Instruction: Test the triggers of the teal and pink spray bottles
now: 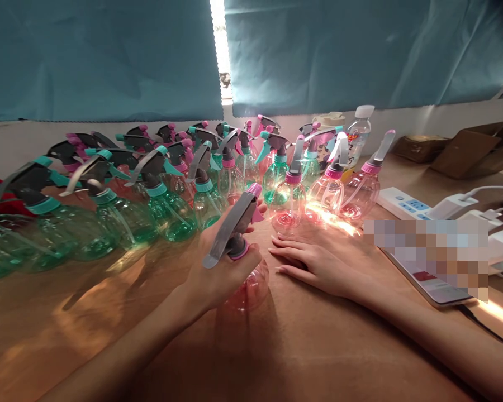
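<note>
1. The step in hand looks to be gripping a single pink spray bottle (251,287) at its neck. The bottle is in the middle, near the person, close to the front of the other bottles, its head sloping toward the left.
2. The left hand (218,279) has its fingers wrapped around the bottle's collar, just under the grey and pink spray head.
3. The right hand (312,265) lies palm down just beside it, fingers loosely spread and holding nothing.
4. Moving this bottle would, I judge, call for a firm hold on the neck and a path clear of its neighbours. Whether its base rests on the surface (318,352) is hard to tell.
5. Green spray bottles (174,218) line the left side; three pink-collared bottles (287,212) stand ahead and to the right, with more crowded behind.
6. The surface is brown, with bright patches of light and long shadows. On the right are a power strip (396,202) with white plugs (449,206) and a phone (438,287), partly blurred out.
7. Farther back stand a white-capped clear bottle (362,128) and an open cardboard box (471,145). Blue-green sheets (109,56) hang above a pale wall, strong light showing between them.
</note>
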Demonstrator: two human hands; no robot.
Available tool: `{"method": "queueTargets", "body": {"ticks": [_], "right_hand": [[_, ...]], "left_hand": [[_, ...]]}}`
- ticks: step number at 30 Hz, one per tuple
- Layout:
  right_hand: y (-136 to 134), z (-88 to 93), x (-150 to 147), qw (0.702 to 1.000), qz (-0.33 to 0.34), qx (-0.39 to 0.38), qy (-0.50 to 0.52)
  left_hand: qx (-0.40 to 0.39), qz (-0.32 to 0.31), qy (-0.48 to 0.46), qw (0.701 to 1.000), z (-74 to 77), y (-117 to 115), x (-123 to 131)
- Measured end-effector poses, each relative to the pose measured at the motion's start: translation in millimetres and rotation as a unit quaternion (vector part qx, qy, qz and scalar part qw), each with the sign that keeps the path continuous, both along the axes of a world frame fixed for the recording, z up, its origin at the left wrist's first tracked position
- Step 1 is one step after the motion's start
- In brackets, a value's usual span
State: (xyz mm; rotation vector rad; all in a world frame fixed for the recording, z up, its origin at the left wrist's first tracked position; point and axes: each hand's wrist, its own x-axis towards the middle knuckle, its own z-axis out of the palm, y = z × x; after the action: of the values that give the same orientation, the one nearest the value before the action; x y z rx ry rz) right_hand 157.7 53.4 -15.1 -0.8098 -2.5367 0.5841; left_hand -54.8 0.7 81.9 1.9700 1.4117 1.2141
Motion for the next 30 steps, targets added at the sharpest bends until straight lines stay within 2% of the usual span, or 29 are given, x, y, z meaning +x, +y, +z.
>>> {"method": "queueTargets", "body": {"ticks": [20,30], "right_hand": [[0.0,-1.0,-0.3,1.000,-0.001,0.002,0.005],[-0.2,-2.0,-0.1,1.000,-0.007,0.003,0.005]], "left_hand": [[-0.025,-0.035,-0.002,0.999,5.5,-0.5,2.8],[-0.029,-0.028,-0.019,0.999,4.2,1.4,3.3]]}}
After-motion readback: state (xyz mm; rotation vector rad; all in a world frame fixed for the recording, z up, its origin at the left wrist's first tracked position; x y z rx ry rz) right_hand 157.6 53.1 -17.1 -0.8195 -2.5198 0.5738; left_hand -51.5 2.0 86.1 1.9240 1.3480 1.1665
